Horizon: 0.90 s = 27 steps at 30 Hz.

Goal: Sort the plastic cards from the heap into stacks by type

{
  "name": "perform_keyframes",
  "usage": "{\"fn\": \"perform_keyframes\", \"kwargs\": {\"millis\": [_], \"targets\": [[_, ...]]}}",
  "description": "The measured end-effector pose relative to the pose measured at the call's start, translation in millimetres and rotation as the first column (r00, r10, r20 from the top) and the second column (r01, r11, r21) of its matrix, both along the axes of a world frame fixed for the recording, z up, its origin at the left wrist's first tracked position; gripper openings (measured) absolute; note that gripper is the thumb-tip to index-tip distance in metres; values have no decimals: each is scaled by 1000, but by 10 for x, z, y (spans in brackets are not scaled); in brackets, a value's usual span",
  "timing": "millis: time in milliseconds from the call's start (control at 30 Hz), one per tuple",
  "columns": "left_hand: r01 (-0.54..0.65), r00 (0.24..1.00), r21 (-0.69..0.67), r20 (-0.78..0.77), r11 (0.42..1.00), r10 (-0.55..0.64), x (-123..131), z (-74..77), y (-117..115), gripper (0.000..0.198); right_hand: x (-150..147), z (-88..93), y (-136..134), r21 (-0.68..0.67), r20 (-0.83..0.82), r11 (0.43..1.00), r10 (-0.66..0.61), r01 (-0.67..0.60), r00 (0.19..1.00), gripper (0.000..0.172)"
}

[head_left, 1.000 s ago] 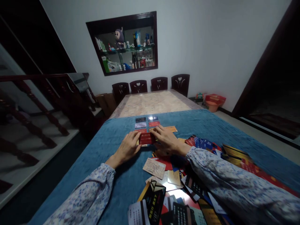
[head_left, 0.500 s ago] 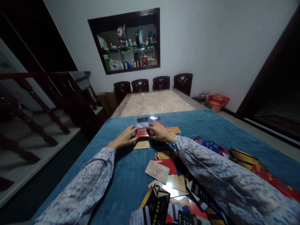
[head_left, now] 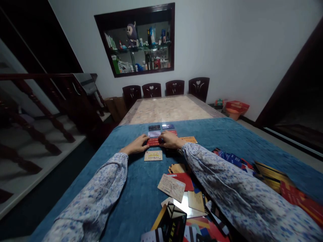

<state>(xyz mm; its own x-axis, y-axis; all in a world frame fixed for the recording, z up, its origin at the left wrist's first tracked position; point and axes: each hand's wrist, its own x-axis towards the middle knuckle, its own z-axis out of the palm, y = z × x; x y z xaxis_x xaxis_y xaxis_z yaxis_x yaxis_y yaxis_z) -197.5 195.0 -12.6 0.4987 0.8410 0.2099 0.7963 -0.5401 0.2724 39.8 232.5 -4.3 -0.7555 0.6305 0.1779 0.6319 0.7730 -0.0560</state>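
A red card (head_left: pixel 153 142) lies between my two hands on the blue cloth (head_left: pixel 131 188). My left hand (head_left: pixel 138 144) has its fingers at the card's left edge, and my right hand (head_left: pixel 169 139) has its fingers at the right edge. Beyond it lie a pale card (head_left: pixel 154 134), a black card (head_left: pixel 154 127) and a blue card (head_left: pixel 168 126). A cream card (head_left: pixel 153 155) is on the near side. An orange card (head_left: pixel 189 139) sits right of my right hand, which partly covers another red card (head_left: pixel 174 132).
Many overlapping cards (head_left: pixel 171 187) are piled at the near middle, partly under my right sleeve. More cards (head_left: pixel 272 174) lie at the right. Dark chairs (head_left: pixel 175 88) stand at the table's far end (head_left: pixel 171 108). A stair railing (head_left: pixel 40 76) is at the left.
The red card and my left hand have shifted slightly away from the cream card, leaving a wider gap. The view has moved a little.
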Motion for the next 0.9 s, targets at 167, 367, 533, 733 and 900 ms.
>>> {"fn": "perform_keyframes", "kwargs": {"millis": [167, 367, 533, 733, 900], "targets": [[-17, 1000, -39, -17, 999, 16, -14, -41, 44, 39, -14, 4, 10, -22, 19, 1000, -6, 7, 1000, 21], [-48, 998, -80, -46, 996, 44, 17, -37, 48, 38, -22, 2, 25, -42, 55, 999, -16, 18, 998, 23], [-98, 987, -95, -135, 991, 85, 59, -17, 35, 36, -36, 10, 19, -33, 86, 999, -12, 15, 996, 27], [-130, 974, -82, -195, 988, 112, 115, 12, 10, 31, -34, 20, 9, -28, 107, 999, 19, -16, 994, 24], [-147, 960, -74, -253, 986, 124, 165, 37, -5, 31, -27, 30, 13, -26, 127, 999, 30, -27, 991, 27]]}}
